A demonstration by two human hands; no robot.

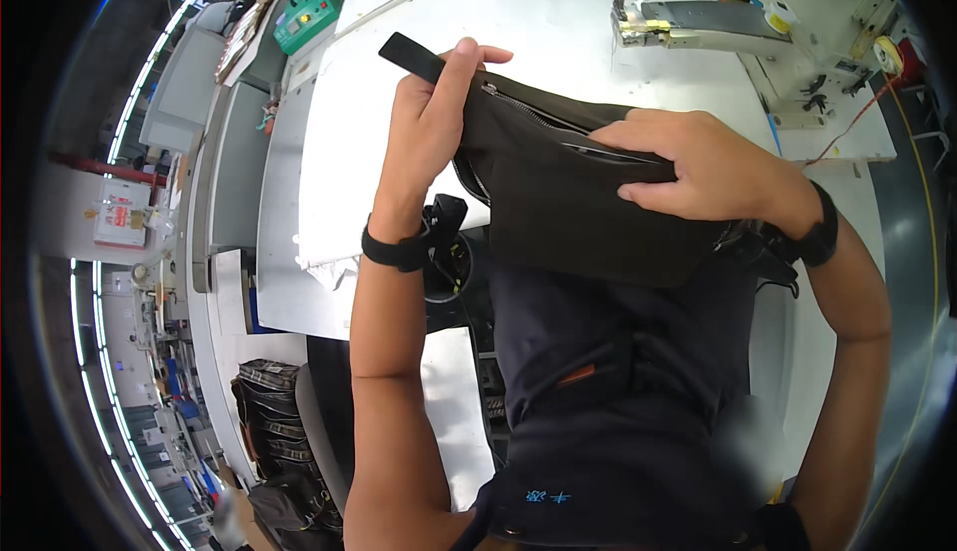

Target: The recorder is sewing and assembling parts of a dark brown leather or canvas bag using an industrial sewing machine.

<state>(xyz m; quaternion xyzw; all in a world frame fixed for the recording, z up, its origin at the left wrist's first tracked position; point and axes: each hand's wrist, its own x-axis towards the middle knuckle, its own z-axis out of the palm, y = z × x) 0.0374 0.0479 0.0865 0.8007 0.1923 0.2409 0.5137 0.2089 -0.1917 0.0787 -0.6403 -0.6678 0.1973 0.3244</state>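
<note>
A dark olive fabric bag point(588, 217) is held up in front of my dark apron, above the near edge of the white table. My left hand point(431, 117) grips its upper left corner, where a black strap end point(411, 56) sticks out past the fingers. Along the top runs a metal zipper point(528, 112), and its slit gapes toward the right. There my right hand point(703, 162) pinches the fabric, fingers at the opening and thumb on the front panel; the fingertips are partly hidden. A second zipper point(471, 180) shows on the bag's left side.
An industrial sewing machine point(713, 22) stands at the far right of the white table point(399, 22). At the far left is a green control box point(312, 7). Several dark bags point(274, 406) are stacked at lower left. Black bands with devices are on both wrists.
</note>
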